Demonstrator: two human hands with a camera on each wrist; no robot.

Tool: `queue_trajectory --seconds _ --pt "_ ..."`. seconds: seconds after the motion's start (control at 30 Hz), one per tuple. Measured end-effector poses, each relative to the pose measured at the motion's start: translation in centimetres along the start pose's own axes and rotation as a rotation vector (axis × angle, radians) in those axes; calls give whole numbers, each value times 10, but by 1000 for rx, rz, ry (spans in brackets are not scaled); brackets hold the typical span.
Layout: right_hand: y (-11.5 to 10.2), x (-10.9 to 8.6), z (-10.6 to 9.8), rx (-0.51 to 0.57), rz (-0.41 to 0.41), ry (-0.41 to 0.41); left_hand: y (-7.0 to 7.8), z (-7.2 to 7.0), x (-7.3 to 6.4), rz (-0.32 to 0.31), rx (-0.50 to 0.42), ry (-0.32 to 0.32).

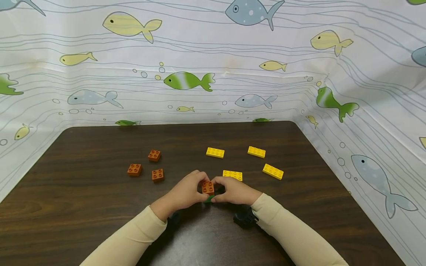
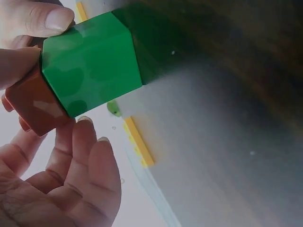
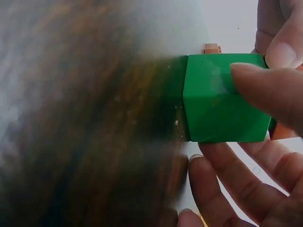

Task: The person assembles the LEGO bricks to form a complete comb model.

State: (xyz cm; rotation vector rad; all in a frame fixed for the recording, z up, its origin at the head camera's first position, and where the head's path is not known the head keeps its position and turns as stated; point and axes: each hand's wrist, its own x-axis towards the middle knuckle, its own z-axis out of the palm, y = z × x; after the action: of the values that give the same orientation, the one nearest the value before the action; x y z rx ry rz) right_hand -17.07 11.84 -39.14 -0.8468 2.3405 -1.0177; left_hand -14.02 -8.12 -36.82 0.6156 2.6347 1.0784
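Note:
In the middle of the table a green block stands with an orange four-stud brick on top of it. My left hand grips the orange brick from the left, thumb on its near side and fingers curled round behind. From the right, my right hand holds the green block; its thumb presses the near face and its fingers reach the far side. Both thumbs come close together at the front, covering most of the green block in the head view.
Several yellow eight-stud bricks lie behind and right of the hands, the nearest yellow brick just past the right hand. Three loose orange bricks, including one orange brick, lie to the left. A fish-patterned curtain surrounds the dark wooden table.

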Motion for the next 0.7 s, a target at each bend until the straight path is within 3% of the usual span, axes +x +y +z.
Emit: queue_trajectory --seconds 0.23,0.43,0.7 --pt "-4 -8 -3 54 -49 58 4 -2 1 -6 31 -3" --pt "-9 -12 -5 29 -88 139 4 -2 1 -23 15 10" --pt "-13 -14 -5 4 -87 159 3 -1 2 -32 -2 16"
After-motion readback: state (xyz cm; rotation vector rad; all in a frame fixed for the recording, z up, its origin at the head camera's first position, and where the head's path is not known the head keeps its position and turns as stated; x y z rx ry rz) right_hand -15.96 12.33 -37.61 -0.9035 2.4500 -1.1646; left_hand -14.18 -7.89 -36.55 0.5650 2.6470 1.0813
